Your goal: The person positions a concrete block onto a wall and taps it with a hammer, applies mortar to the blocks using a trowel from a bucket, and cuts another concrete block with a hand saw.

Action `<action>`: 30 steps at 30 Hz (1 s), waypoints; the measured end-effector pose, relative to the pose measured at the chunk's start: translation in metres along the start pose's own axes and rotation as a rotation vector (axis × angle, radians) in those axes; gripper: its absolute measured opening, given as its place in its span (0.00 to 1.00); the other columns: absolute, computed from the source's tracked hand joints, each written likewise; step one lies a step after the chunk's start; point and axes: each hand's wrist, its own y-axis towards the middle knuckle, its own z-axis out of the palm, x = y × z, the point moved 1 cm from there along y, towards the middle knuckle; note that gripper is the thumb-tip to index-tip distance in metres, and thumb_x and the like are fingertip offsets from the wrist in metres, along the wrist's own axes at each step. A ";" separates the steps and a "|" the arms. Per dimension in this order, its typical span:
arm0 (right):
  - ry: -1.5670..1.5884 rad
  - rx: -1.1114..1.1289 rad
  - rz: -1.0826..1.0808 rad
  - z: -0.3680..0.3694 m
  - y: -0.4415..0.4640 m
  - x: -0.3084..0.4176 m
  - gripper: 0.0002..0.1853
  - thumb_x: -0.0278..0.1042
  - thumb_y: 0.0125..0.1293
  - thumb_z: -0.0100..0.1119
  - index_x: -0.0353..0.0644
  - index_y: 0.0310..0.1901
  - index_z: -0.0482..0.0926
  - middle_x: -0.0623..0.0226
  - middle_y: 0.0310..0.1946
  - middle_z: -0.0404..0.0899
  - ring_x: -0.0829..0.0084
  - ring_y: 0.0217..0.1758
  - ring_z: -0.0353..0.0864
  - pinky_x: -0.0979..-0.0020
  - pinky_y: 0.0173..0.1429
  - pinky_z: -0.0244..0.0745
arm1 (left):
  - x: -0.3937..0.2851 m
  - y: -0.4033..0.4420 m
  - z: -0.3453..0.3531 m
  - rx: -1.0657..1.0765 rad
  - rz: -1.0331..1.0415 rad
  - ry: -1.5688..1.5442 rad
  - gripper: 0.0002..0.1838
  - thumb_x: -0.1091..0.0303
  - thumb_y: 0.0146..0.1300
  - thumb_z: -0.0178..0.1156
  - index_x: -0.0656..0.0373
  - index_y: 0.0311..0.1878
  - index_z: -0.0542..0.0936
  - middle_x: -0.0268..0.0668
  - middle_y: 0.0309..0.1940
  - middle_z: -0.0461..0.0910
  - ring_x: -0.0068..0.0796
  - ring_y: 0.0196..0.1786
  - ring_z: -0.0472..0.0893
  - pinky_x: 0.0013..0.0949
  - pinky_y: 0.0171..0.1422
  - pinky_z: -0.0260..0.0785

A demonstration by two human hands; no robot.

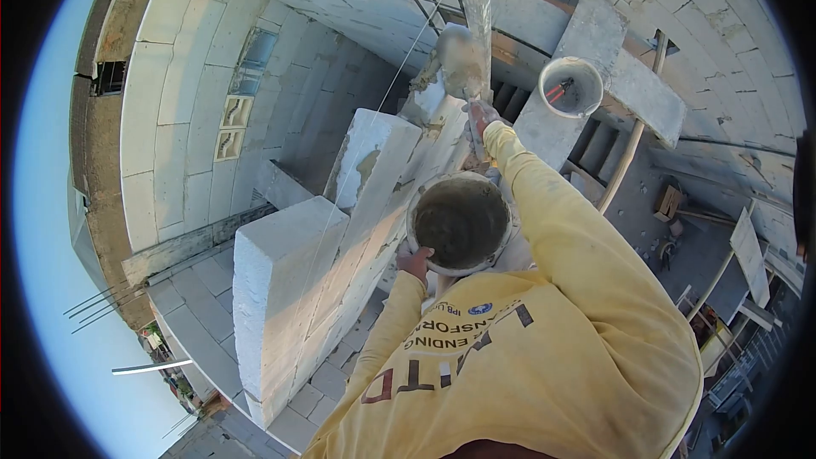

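Note:
My left hand point(415, 262) grips the near-left rim of a round bucket point(416, 242) with grey mortar point(459, 219) inside. The bucket is close in front of my chest, beside the block wall. Farther out, my right hand point(484, 114) is closed around what looks like a trowel point(475, 138), its grey blade pointing back toward the bucket. That hand is at the wall's far end, next to a grey post point(473, 17). Wet mortar point(425, 76) shows on the wall end there. The trowel's handle is hidden in my fingers.
White blocks point(289, 246) form a stepped wall on my left, with a string line point(340, 183) along it. A second bucket point(571, 87) with red-handled tools stands on a plank point(544, 132) at the right. Below are stairs point(597, 149) and a floor; a wooden pole point(625, 161) slants nearby.

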 end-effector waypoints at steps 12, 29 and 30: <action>0.019 0.076 -0.043 -0.026 -0.037 -0.033 0.22 0.58 0.72 0.45 0.50 0.52 0.76 0.64 0.25 0.75 0.68 0.21 0.76 0.60 0.25 0.75 | -0.010 0.006 0.021 -0.017 0.086 0.089 0.11 0.75 0.44 0.64 0.61 0.33 0.76 0.34 0.28 0.78 0.26 0.30 0.75 0.33 0.36 0.68; -0.943 0.157 -0.256 -0.140 -0.162 -0.094 0.22 0.50 0.69 0.47 0.42 0.55 0.70 0.54 0.40 0.80 0.53 0.40 0.82 0.57 0.47 0.74 | -0.031 -0.003 0.042 0.005 0.175 0.129 0.11 0.73 0.42 0.66 0.57 0.23 0.71 0.28 0.22 0.73 0.22 0.26 0.69 0.31 0.33 0.64; -1.057 0.210 -0.333 -0.143 -0.171 -0.098 0.20 0.48 0.70 0.46 0.41 0.53 0.70 0.51 0.43 0.82 0.51 0.44 0.83 0.56 0.52 0.73 | -0.030 -0.001 0.042 0.020 0.178 0.141 0.10 0.72 0.42 0.66 0.57 0.24 0.72 0.28 0.21 0.73 0.22 0.26 0.69 0.31 0.32 0.64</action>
